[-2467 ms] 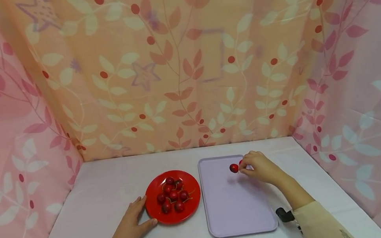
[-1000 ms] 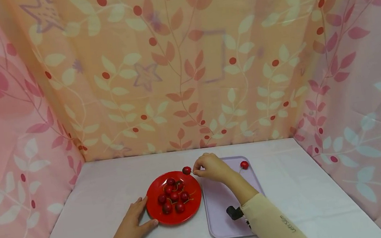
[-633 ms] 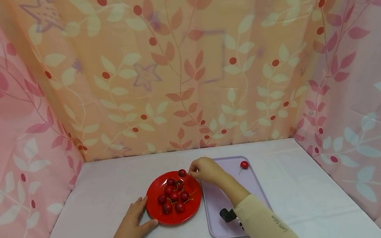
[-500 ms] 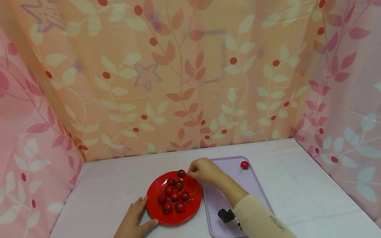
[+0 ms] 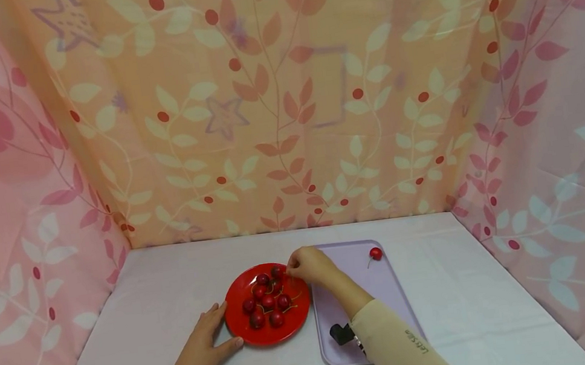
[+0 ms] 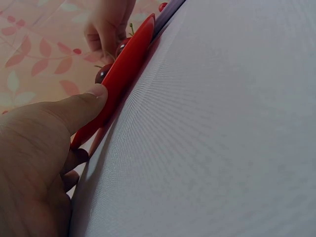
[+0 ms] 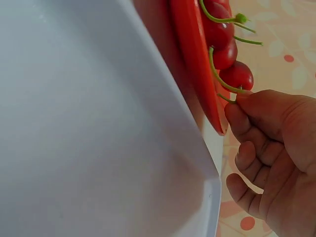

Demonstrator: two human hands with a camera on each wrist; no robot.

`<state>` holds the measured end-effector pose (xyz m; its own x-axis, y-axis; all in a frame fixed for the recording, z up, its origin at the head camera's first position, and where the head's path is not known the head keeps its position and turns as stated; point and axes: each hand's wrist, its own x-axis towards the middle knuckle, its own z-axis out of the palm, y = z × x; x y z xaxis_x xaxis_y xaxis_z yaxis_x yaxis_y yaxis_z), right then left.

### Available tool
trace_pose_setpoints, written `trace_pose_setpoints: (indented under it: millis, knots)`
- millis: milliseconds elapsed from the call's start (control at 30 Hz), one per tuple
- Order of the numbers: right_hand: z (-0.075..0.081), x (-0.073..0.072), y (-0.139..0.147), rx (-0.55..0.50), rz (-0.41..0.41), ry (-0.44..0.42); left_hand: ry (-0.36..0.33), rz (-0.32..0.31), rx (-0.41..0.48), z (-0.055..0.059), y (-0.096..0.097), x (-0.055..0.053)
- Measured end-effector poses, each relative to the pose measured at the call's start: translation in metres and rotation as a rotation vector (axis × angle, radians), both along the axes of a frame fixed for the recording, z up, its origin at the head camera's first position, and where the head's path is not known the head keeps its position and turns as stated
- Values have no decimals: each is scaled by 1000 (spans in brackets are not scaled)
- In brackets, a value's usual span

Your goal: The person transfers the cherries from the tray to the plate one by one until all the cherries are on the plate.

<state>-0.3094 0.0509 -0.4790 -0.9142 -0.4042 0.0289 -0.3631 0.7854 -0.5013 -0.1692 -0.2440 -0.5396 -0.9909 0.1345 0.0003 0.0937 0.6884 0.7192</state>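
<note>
A red plate (image 5: 292,327) bears a cluster of several dark red cherries (image 5: 257,319) with green stems. My left hand (image 5: 204,339) touches the plate's left rim, fingers extended and thumb apart; in the left wrist view the thumb (image 6: 89,104) lies against the rim. At the plate's upper right, my right hand (image 5: 310,265) pinches one cherry (image 5: 276,271) by its stem, between thumb and forefinger. The right wrist view shows that cherry (image 7: 237,76) beside the others, over the plate's edge, with the remaining fingers loosely curled.
A pale purple tray (image 5: 357,263) lies right of the plate, partly under my right sleeve (image 5: 396,337). One cherry (image 5: 375,253) with a stem rests at its upper right. Patterned curtains (image 5: 284,116) enclose the back and sides of the white-covered table (image 5: 124,325).
My right hand has brought a cherry from the tray's upper right leftward to the plate and lowered it beside the cluster. The left hand stays at the plate's rim.
</note>
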Motion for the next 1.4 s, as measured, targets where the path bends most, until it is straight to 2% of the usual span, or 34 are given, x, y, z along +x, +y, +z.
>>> trace_pose_setpoints:
  millis: [367, 733, 900, 1200, 1400]
  knots:
    - [-2, 4, -5, 53, 17, 68, 10, -8, -8, 1, 0, 0]
    - [14, 11, 10, 41, 11, 83, 22, -15, -8, 0, -2, 0]
    - [22, 16, 20, 37, 6, 129, 19, -19, -6, 0, -1, 0]
    - [29, 17, 46, 36, -9, 266, -7, -4, -12, 0, 0, 0]
    - [28, 15, 64, 34, -74, 301, -15, -5, 0, 1, 0, 1]
